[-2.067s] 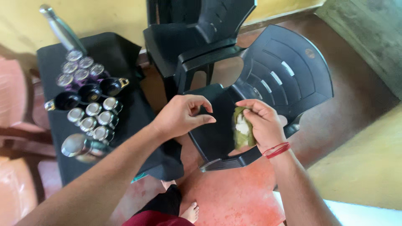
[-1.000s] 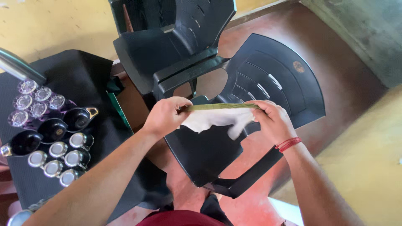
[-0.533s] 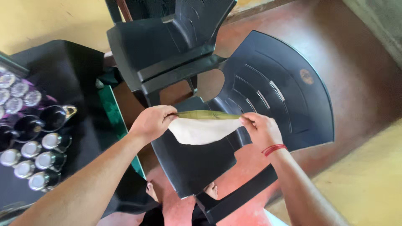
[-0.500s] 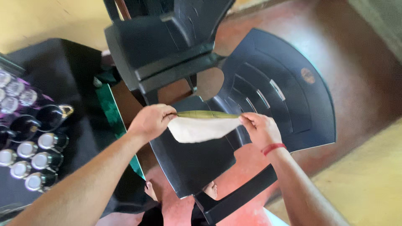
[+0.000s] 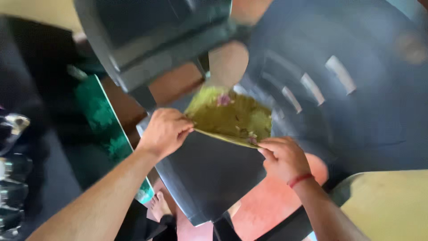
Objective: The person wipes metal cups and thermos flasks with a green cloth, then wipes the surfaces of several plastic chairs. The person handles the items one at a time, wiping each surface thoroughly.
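Left hand (image 5: 165, 131) and right hand (image 5: 283, 156) are each pinching an edge of the green leaf (image 5: 229, 118). It's now showing its green face instead of the white one, over the dark plastic chair (image 5: 209, 178)

This looks like a simple home or small eatery with casual seating, though the blurred view does not settle which. Dark moulded plastic chairs (image 5: 339, 89) crowd the space, a second one (image 5: 147, 40) pushed close, their slotted backs and broad seats typical of cheap stackable furniture. The floor (image 5: 272, 209) is smooth polished red cement, meeting a pale yellowish surface (image 5: 388, 205) at the right. At the far left, shiny metal vessels (image 5: 11, 169) stand on a bench draped in black cloth (image 5: 49, 169).
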